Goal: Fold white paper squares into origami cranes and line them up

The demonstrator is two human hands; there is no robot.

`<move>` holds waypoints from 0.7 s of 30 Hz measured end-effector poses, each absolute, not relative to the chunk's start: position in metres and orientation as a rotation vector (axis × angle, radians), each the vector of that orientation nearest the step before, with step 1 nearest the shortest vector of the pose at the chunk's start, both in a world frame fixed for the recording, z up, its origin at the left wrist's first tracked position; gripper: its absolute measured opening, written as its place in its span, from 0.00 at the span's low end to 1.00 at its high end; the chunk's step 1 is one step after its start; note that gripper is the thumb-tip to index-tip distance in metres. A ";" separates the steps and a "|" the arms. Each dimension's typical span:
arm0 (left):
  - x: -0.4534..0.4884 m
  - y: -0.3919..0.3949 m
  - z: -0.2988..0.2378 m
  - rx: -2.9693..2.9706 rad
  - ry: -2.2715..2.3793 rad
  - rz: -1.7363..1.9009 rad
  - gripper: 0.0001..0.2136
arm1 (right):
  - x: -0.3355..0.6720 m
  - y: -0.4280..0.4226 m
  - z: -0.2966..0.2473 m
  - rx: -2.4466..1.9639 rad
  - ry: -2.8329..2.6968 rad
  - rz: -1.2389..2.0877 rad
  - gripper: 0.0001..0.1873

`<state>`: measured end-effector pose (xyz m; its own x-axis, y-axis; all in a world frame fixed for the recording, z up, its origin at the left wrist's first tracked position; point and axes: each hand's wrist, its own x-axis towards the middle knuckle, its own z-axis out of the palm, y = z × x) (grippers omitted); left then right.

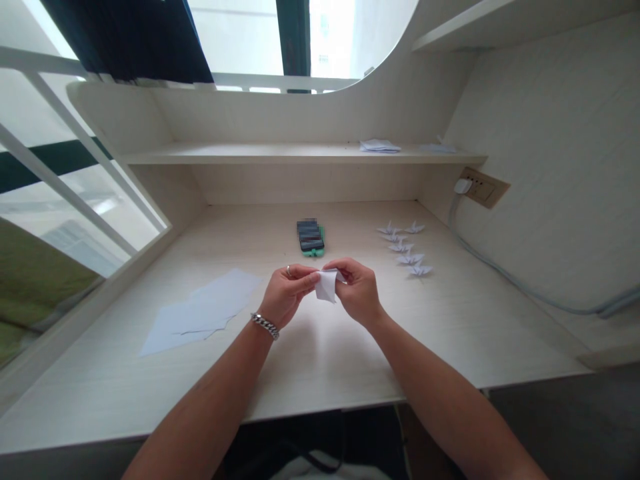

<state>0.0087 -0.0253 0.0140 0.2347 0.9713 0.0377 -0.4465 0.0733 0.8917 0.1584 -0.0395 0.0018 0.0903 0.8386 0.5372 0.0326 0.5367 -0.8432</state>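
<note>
A small folded piece of white paper (326, 287) is held up over the desk between my two hands. My left hand (290, 290), with a ring and a chain bracelet, pinches its left edge between thumb and fingers. On the other side my right hand (357, 287) grips the upper right part, its fingers curled behind the paper. Several white folded paper cranes (400, 247) stand on the desk beyond my right hand. Flat sheets of white paper (205, 307) lie to the left of my left hand.
A phone (310, 235) with a green edge lies on the desk (450, 347) beyond my hands. Folded white papers (380, 146) rest on the shelf (250, 153). A grey cable (500, 273) runs along the right wall from a plug in the socket (484, 187).
</note>
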 end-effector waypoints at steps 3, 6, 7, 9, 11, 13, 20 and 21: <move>0.008 -0.024 0.013 0.958 0.706 1.187 0.10 | 0.160 -0.036 0.000 -0.830 -1.311 0.800 0.08; 0.008 -0.024 0.014 0.972 0.706 1.177 0.11 | 0.161 -0.035 0.000 -0.841 -1.286 0.809 0.08; 0.009 -0.024 0.014 0.973 0.707 1.182 0.11 | 0.161 -0.035 0.000 -0.839 -1.282 0.811 0.08; 0.009 -0.024 0.015 0.974 0.712 1.193 0.11 | 0.161 -0.034 -0.001 -0.827 -1.272 0.835 0.08; 0.009 -0.025 0.016 0.970 0.718 1.201 0.11 | 0.161 -0.034 -0.001 -0.817 -1.254 0.867 0.08; 0.009 -0.025 0.016 0.980 0.716 1.198 0.12 | 0.161 -0.033 -0.001 -0.817 -1.239 0.883 0.08; 0.008 -0.025 0.010 1.136 0.724 1.231 0.13 | 0.163 -0.035 0.000 -0.827 -1.275 0.873 0.07; 0.008 -0.025 0.010 1.147 0.732 1.242 0.12 | 0.163 -0.035 0.001 -0.832 -1.281 0.873 0.07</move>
